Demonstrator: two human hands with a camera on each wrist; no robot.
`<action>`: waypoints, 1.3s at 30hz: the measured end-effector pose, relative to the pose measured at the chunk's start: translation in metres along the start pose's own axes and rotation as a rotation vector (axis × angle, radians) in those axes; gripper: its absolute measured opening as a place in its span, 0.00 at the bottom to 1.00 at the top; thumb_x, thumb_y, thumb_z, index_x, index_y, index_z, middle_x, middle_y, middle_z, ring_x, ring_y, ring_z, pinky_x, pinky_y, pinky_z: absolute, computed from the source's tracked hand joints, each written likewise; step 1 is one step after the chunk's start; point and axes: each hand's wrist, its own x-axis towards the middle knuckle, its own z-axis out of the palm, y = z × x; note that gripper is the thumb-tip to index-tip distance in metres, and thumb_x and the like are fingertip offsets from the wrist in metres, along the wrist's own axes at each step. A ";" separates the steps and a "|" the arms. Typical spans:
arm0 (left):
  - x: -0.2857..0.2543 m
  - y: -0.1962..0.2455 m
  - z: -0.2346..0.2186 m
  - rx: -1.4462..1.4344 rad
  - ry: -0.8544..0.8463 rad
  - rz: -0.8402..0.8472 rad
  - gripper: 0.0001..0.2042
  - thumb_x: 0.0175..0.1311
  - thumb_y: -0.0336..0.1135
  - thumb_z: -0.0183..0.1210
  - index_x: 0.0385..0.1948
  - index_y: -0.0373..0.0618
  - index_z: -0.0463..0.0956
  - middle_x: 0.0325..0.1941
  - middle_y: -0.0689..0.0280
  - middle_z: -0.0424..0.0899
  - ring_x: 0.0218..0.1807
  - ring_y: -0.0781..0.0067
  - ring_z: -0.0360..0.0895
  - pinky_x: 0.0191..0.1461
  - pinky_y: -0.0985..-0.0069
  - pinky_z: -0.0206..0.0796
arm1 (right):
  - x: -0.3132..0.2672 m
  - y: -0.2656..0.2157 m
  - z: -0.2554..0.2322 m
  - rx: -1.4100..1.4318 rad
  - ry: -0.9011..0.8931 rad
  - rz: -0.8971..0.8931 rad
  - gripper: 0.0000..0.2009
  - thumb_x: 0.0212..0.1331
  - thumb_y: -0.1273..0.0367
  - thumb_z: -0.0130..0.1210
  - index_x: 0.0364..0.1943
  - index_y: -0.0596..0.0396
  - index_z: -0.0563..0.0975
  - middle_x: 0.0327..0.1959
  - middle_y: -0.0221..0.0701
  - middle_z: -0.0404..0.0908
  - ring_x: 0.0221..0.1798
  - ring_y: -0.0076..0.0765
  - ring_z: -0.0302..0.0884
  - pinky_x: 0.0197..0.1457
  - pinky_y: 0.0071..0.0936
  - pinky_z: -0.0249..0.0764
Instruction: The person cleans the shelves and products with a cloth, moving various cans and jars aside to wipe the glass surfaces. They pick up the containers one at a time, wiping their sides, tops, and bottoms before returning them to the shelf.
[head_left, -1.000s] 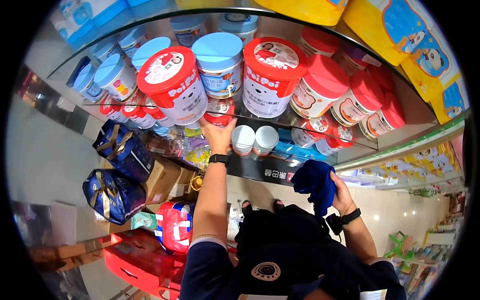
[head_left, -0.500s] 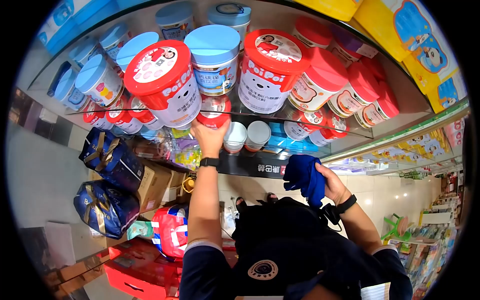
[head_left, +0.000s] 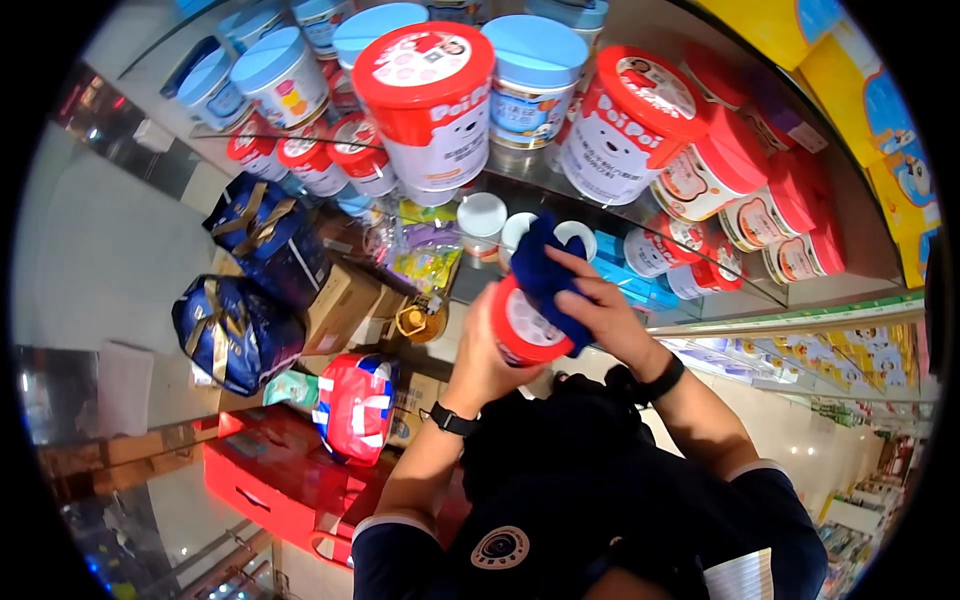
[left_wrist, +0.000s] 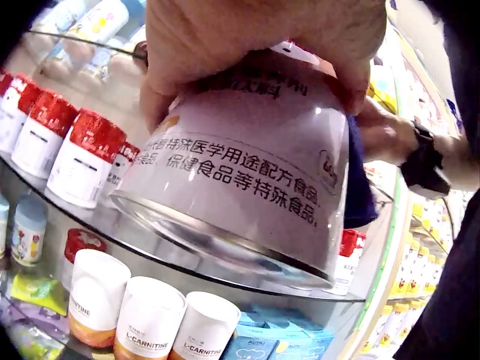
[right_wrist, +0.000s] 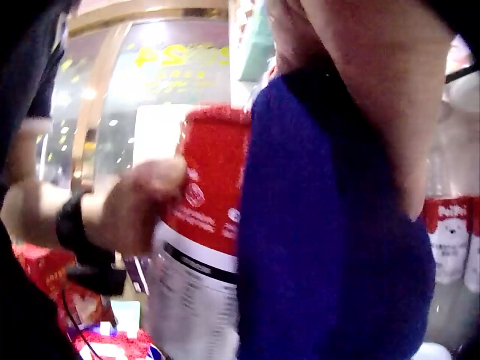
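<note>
A can with a red lid [head_left: 530,325] is off the shelf, in front of the person's body. The left hand [head_left: 485,350] grips it round its upper side; in the left wrist view the can's printed pale body [left_wrist: 240,165] hangs below that hand [left_wrist: 262,37]. A dark blue cloth [head_left: 545,275] lies against the lid, pinched by the right hand [head_left: 610,315]. In the right wrist view the cloth [right_wrist: 322,225] hides part of the can [right_wrist: 210,180].
Glass shelves hold large red-lidded tubs [head_left: 430,110], a blue-lidded tub [head_left: 530,80] and white-lidded cans [head_left: 482,220]. Dark blue gift bags [head_left: 240,330], a red bag [head_left: 355,410] and a large red box [head_left: 280,470] stand at the left.
The left hand has brought the red-lidded can from the lower shelf toward the body. The right hand has moved left and up with the cloth, which now touches the can.
</note>
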 end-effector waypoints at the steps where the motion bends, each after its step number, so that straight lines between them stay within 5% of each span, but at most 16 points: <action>1: -0.001 0.004 -0.007 -0.096 -0.026 -0.036 0.54 0.28 0.34 0.79 0.65 0.37 0.55 0.60 0.50 0.69 0.63 0.46 0.67 0.66 0.59 0.60 | 0.016 0.007 0.015 -0.204 -0.090 -0.050 0.15 0.63 0.62 0.57 0.48 0.56 0.82 0.69 0.36 0.65 0.71 0.39 0.59 0.73 0.37 0.53; 5: -0.005 0.009 -0.027 -0.009 -0.068 -0.075 0.55 0.27 0.35 0.79 0.66 0.40 0.54 0.62 0.51 0.67 0.63 0.48 0.66 0.65 0.58 0.60 | 0.018 -0.007 0.038 -0.435 -0.207 -0.109 0.16 0.61 0.64 0.58 0.51 0.52 0.81 0.70 0.35 0.64 0.75 0.46 0.52 0.78 0.44 0.39; 8: -0.018 0.005 -0.033 0.012 -0.020 -0.141 0.56 0.28 0.35 0.79 0.67 0.38 0.52 0.62 0.50 0.66 0.64 0.49 0.66 0.66 0.59 0.60 | 0.014 -0.013 0.049 -0.632 -0.289 -0.295 0.16 0.57 0.63 0.62 0.49 0.48 0.82 0.68 0.34 0.68 0.75 0.45 0.53 0.76 0.45 0.43; 11: -0.026 0.000 -0.034 -0.099 0.025 -0.222 0.56 0.29 0.36 0.79 0.66 0.36 0.50 0.61 0.49 0.68 0.63 0.47 0.67 0.67 0.59 0.59 | 0.010 -0.016 0.049 -0.688 -0.324 -0.436 0.16 0.53 0.58 0.64 0.45 0.47 0.83 0.61 0.32 0.75 0.70 0.43 0.63 0.69 0.40 0.56; 15: -0.026 -0.016 -0.039 -0.043 0.127 -0.202 0.55 0.30 0.36 0.78 0.66 0.35 0.52 0.59 0.48 0.70 0.61 0.48 0.70 0.65 0.60 0.61 | 0.004 0.000 0.049 -0.604 -0.203 -0.548 0.15 0.53 0.61 0.64 0.43 0.53 0.81 0.48 0.32 0.81 0.56 0.43 0.73 0.62 0.37 0.64; 18: -0.022 -0.008 -0.057 -0.190 0.199 -0.279 0.55 0.31 0.38 0.80 0.66 0.35 0.52 0.63 0.52 0.68 0.64 0.57 0.68 0.66 0.64 0.62 | 0.007 -0.004 0.044 -0.467 -0.034 -0.334 0.15 0.56 0.64 0.63 0.44 0.55 0.80 0.43 0.33 0.82 0.51 0.38 0.76 0.56 0.32 0.69; 19: -0.022 -0.011 -0.061 -0.258 0.321 -0.271 0.54 0.34 0.38 0.79 0.66 0.36 0.51 0.63 0.53 0.67 0.65 0.59 0.68 0.66 0.65 0.62 | 0.007 0.001 0.039 -0.119 0.006 0.063 0.13 0.61 0.64 0.60 0.44 0.59 0.79 0.40 0.32 0.82 0.42 0.31 0.79 0.47 0.27 0.73; 20: -0.025 -0.014 -0.066 -0.326 0.445 -0.262 0.53 0.37 0.39 0.79 0.66 0.37 0.51 0.64 0.54 0.67 0.65 0.60 0.67 0.67 0.65 0.62 | 0.013 0.011 0.035 -0.073 0.118 0.015 0.14 0.67 0.63 0.55 0.47 0.60 0.77 0.38 0.30 0.82 0.36 0.26 0.80 0.41 0.25 0.76; 22: -0.024 -0.024 -0.093 -0.435 0.573 -0.335 0.50 0.45 0.36 0.75 0.68 0.39 0.49 0.64 0.54 0.66 0.64 0.61 0.67 0.67 0.65 0.62 | 0.018 0.002 0.029 0.448 0.021 0.227 0.16 0.70 0.61 0.50 0.51 0.58 0.75 0.39 0.31 0.82 0.37 0.30 0.82 0.42 0.29 0.80; 28: 0.007 0.047 -0.131 -0.780 0.785 -0.232 0.47 0.55 0.29 0.66 0.73 0.48 0.40 0.62 0.56 0.68 0.59 0.64 0.71 0.64 0.65 0.65 | 0.036 -0.006 0.056 0.777 -0.215 0.361 0.18 0.71 0.58 0.47 0.53 0.57 0.74 0.44 0.34 0.82 0.43 0.33 0.82 0.47 0.33 0.81; 32: 0.017 0.084 -0.133 -0.809 0.777 -0.184 0.44 0.56 0.31 0.65 0.71 0.48 0.43 0.64 0.55 0.66 0.61 0.61 0.70 0.65 0.63 0.65 | 0.039 -0.015 0.070 0.960 -0.397 0.382 0.21 0.72 0.56 0.46 0.60 0.55 0.69 0.58 0.35 0.76 0.58 0.35 0.76 0.64 0.37 0.71; 39: 0.026 0.119 -0.120 -0.684 0.761 -0.231 0.47 0.54 0.35 0.69 0.69 0.42 0.41 0.63 0.52 0.66 0.62 0.61 0.70 0.65 0.64 0.63 | 0.034 -0.027 0.071 0.988 -0.383 0.315 0.26 0.69 0.57 0.50 0.65 0.55 0.65 0.64 0.34 0.72 0.65 0.36 0.69 0.69 0.39 0.64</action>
